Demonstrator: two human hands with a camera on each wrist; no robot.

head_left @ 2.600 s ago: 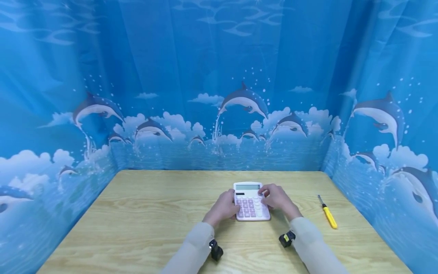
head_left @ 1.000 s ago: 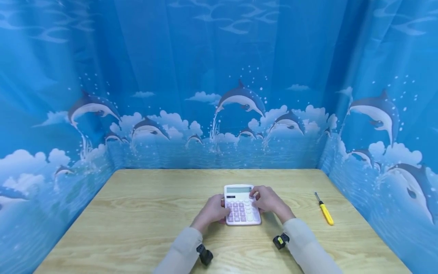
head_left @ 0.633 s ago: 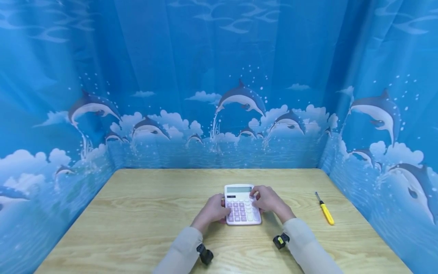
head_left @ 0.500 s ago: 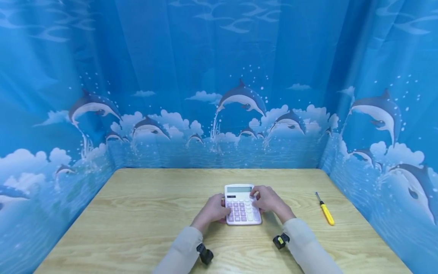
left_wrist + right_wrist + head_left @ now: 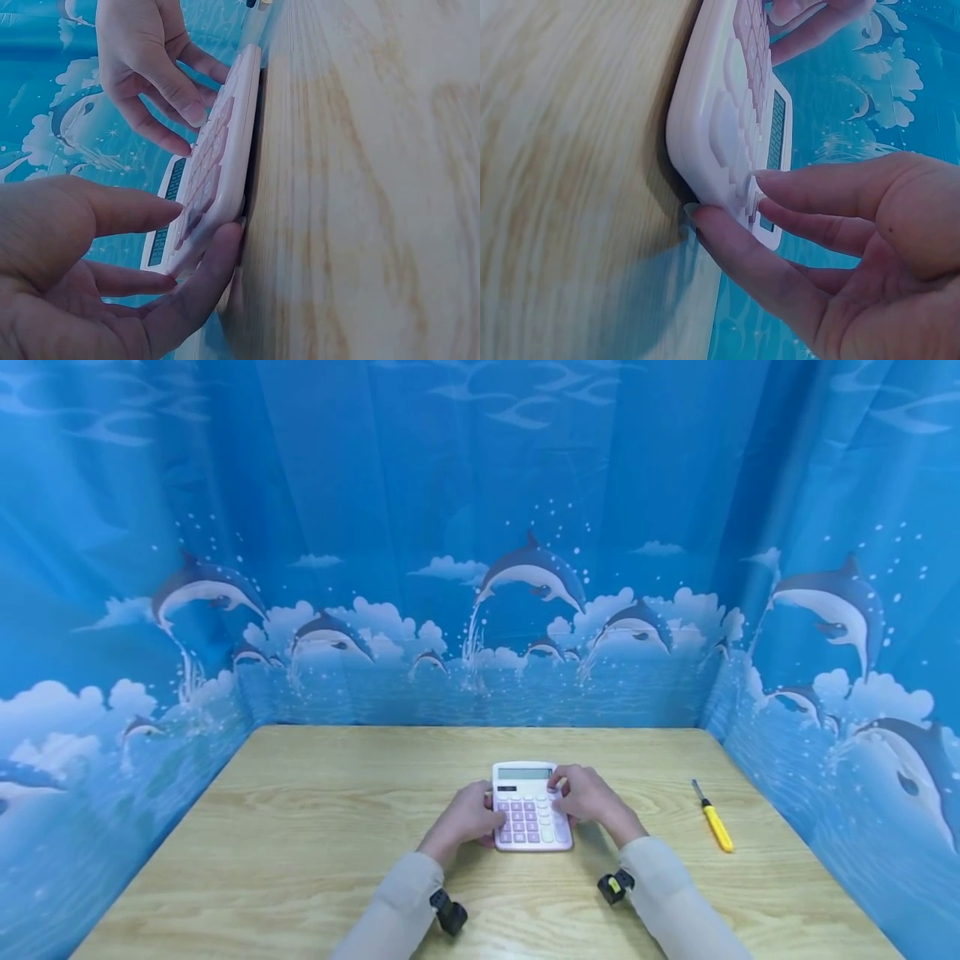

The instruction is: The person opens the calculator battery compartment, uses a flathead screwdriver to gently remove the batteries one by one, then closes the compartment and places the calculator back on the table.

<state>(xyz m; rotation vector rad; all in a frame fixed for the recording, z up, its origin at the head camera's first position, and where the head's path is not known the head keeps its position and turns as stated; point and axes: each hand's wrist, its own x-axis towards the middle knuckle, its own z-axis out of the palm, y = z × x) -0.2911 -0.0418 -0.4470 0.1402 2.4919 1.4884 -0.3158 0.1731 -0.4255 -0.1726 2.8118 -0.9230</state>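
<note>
A pink and white calculator [image 5: 533, 818] lies face up over the wooden table, its display at the far end. On its left side my left hand [image 5: 467, 817] grips the edge, thumb over the pink keys and fingers at the side and below. My right hand [image 5: 592, 795] holds the opposite side. In the right wrist view, its thumb and a bent finger meet the white keys of the calculator [image 5: 705, 112], and another finger sits at the lower rim. A dark gap shows beneath the calculator [image 5: 238, 135] in the left wrist view.
A screwdriver [image 5: 717, 829] with a yellow handle lies on the table [image 5: 322, 843] to the right, tip pointing away. Blue curtains [image 5: 420, 527] printed with dolphins stand along the table's back and sides. Each sleeve carries a small black camera.
Since the oldest frame, both hands and the calculator have shifted slightly left and towards me, the grip unchanged. Over the last second they hold nearly still. The screwdriver stays put.
</note>
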